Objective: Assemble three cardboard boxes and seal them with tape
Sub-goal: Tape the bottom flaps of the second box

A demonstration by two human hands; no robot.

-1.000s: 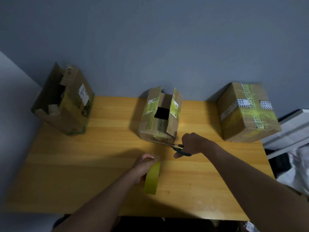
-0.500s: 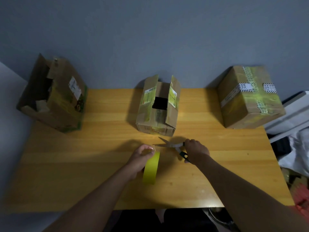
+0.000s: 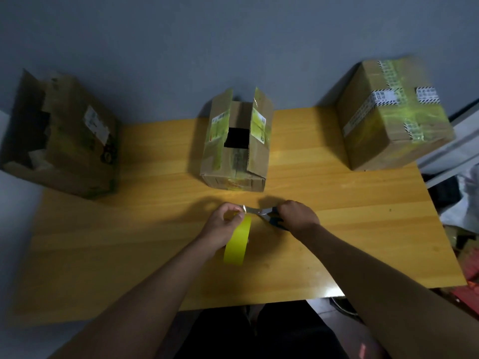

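Three cardboard boxes stand along the back of the wooden table [image 3: 363, 229]. The left box [image 3: 70, 141] lies tilted with its flaps open. The middle box [image 3: 237, 143] has its top flaps standing up and a dark gap between them. The right box [image 3: 391, 115] is closed and crossed with tape. My left hand [image 3: 223, 226] grips a yellow tape roll [image 3: 237, 242] held on edge in front of the middle box. My right hand [image 3: 298, 216] grips scissors [image 3: 259, 212], whose blades point left and reach the tape beside my left fingers.
A grey wall rises right behind the boxes. Off the table's right edge sit a white shelf [image 3: 461, 141] and a heap of dark and light items [image 3: 458, 203]. My legs show below the table's front edge.
My right hand has pulled the scissors back from the middle box and brought their blades to the tape at my left hand. The tape roll has stayed in my left hand.
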